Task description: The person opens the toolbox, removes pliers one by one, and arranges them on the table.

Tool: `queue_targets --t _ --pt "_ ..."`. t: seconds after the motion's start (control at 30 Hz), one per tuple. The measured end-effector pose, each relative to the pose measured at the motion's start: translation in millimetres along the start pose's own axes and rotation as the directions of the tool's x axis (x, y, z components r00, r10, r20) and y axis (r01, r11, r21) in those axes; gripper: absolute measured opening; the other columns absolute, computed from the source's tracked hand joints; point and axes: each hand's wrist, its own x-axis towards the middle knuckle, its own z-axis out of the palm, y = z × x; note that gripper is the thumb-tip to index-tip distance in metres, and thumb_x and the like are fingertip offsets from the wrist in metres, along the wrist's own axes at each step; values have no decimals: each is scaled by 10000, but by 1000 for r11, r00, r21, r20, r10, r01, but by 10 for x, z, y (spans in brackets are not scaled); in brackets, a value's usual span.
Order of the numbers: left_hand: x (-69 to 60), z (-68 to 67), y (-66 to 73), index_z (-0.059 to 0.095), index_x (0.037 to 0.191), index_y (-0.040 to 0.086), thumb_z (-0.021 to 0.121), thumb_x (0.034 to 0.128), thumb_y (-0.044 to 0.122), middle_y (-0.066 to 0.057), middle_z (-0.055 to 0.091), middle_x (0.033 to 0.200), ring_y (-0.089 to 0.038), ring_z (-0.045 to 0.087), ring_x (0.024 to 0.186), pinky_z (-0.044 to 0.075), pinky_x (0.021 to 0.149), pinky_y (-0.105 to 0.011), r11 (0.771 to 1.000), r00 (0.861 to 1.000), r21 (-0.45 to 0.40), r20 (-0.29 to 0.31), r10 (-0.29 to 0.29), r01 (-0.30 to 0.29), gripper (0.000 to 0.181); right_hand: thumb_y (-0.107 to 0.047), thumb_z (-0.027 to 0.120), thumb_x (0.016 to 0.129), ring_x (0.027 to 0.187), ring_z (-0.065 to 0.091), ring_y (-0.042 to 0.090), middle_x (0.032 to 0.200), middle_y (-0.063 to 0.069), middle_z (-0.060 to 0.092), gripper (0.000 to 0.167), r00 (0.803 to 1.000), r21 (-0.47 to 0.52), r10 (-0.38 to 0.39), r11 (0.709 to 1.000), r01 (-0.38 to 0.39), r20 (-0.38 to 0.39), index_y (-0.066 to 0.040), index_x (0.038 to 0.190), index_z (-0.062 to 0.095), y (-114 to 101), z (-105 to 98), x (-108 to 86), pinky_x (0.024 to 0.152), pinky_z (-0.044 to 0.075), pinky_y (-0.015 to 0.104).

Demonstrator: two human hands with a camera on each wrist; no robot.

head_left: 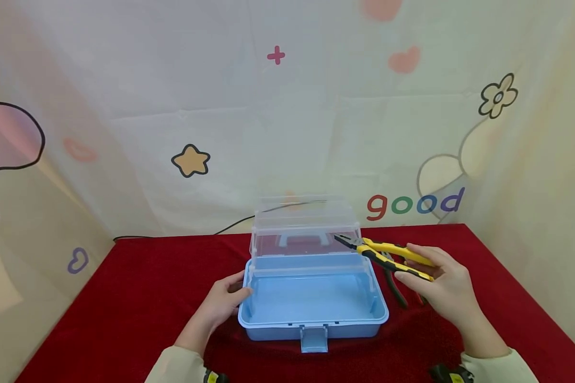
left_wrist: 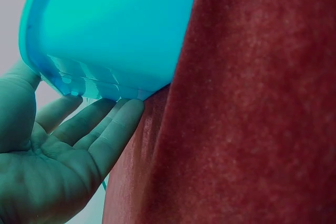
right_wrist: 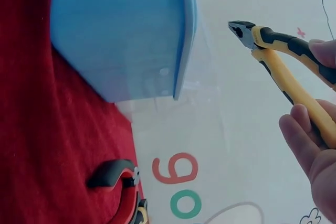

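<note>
A light blue toolbox (head_left: 268, 333) stands on the red cloth with its clear lid (head_left: 306, 217) raised at the back; nothing lies inside. My left hand (head_left: 222, 299) holds its left side, thumb over the rim and fingers against the outer wall, as the left wrist view (left_wrist: 68, 166) also shows. Above the box's right side, my right hand (head_left: 445, 282) grips yellow-and-black combination pliers (head_left: 385, 248) by the handles. Their nose points left and their handles are spread. In the right wrist view the pliers (right_wrist: 286, 74) are off the cloth, apart from the box.
Red-and-black-handled pliers (head_left: 396, 291) lie on the cloth right of the box, partly hidden by the yellow pair. The red cloth (head_left: 163, 303) covers the table. Behind it hangs a printed white curtain (head_left: 230, 133), with a thin black cable (head_left: 235, 226) along its foot.
</note>
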Motion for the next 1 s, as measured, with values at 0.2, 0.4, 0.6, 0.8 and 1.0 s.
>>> queue_targets --t 0.2,0.4,0.6,0.8,1.0 --pt "21 -3 -2 400 1436 90 603 906 199 -211 524 1323 -259 636 994 582 763 -427 1000 1000 5 -2 -7 7 578 -68 782 749 878 553 -193 1108 107 587 549 998 -30 29 999 -31 -47 -11 1257 581 86 -28 -5 717 466 24" --pt "7 6 12 399 1438 96 605 905 206 -208 523 1327 -260 631 1006 581 770 -426 1000 1000 6 -2 -15 15 582 -105 776 765 869 514 -230 1135 136 575 548 994 -65 66 995 -72 -89 -16 1268 576 157 -96 -30 706 443 -3" --pt "5 13 6 395 1440 95 606 906 212 -208 522 1328 -254 631 1005 581 767 -429 1000 1000 -2 7 -5 5 586 -182 770 783 859 475 -258 1157 154 572 550 983 -111 121 984 -137 -139 -27 1272 574 226 -179 -53 699 420 -24" --pt "0 13 9 392 1442 94 608 903 204 -210 525 1326 -254 638 998 581 760 -435 1000 1000 -9 9 -1 1 591 -228 775 779 836 443 -280 1151 146 565 570 968 -129 181 970 -205 -172 -33 1276 576 294 -244 -60 696 399 -42" --pt "-13 12 13 399 1437 88 603 905 194 -211 531 1316 -259 640 997 581 761 -434 1000 1000 -7 4 1 -1 579 -235 781 772 809 479 -261 1077 -65 549 584 949 -103 229 961 -256 -215 -38 1282 577 375 -276 -80 696 408 -38"
